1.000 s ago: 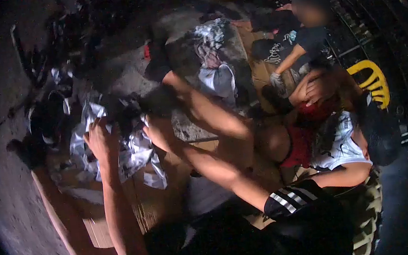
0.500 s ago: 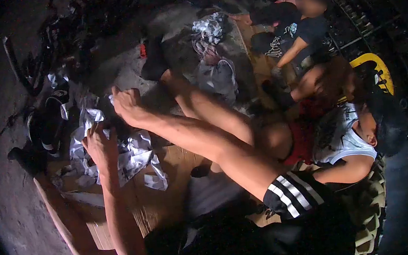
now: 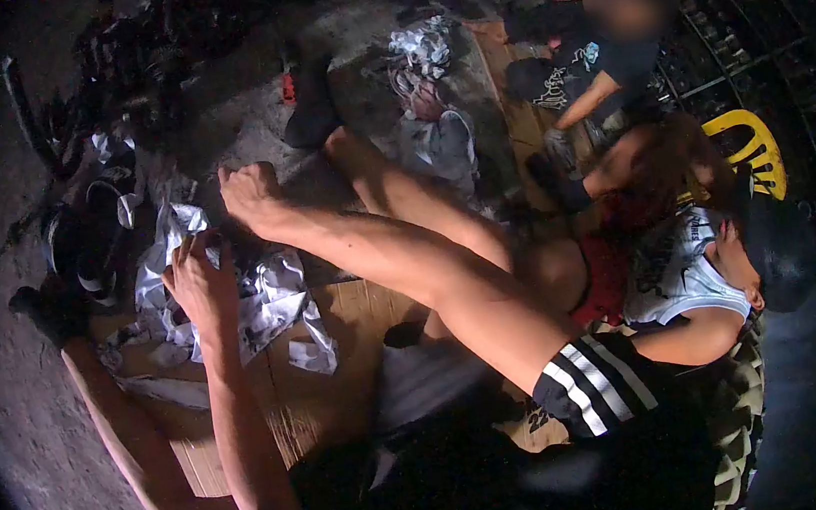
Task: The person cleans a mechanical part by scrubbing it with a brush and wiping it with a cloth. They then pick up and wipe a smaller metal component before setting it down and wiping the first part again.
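Observation:
My left hand is above a heap of white scraps, thin and crumpled like paper or cloth. Its fingers are curled with the tips together, and whatever they pinch is hidden. To its upper right, my right hand is closed in a fist at the end of an outstretched arm. Any small thing inside that fist cannot be made out. One white piece rises from the heap just beyond my left fingers. The scraps lie partly on a flat cardboard sheet.
My bare legs stretch out on both sides of the heap. Dark footwear lies at the left. Another white pile and a clear bag are farther off. Two people sit at the right, near a yellow plastic chair and dark racks.
Both hands stay nearly where they were, the right one slightly higher. A white bit seen at my right fingers before no longer shows. The view has shifted a little.

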The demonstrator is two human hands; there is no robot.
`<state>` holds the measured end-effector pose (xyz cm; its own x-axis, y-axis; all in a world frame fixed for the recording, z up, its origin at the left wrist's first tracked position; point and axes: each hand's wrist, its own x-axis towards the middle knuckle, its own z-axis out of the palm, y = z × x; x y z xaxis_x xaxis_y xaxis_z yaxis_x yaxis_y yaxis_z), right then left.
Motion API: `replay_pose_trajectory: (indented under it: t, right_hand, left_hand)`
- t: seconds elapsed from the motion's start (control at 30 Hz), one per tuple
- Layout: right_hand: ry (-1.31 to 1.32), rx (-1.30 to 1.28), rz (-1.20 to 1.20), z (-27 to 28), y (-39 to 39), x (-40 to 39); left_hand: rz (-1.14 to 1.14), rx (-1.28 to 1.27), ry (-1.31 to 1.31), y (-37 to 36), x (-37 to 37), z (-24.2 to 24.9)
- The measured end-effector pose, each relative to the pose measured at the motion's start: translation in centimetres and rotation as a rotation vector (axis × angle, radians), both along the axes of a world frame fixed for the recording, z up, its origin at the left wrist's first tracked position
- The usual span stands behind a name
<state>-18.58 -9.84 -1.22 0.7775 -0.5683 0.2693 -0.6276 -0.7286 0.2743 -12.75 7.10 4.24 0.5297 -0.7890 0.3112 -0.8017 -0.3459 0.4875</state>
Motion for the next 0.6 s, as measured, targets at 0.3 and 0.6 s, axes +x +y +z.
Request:
replay_pose_trajectory:
  t: [0.3,0.6]
  right_hand:
    - [-0.040,0.421,-0.166,-2.7,-1.7,1.0]
    - [-0.581,0.971,-0.219,1.7,1.1,-4.4]
  left_hand:
    - [0.027,-0.042,-0.104,0.1,0.3,-1.7]
    - [0.044,0.033,-0.041,0.6,-0.1,-0.1]
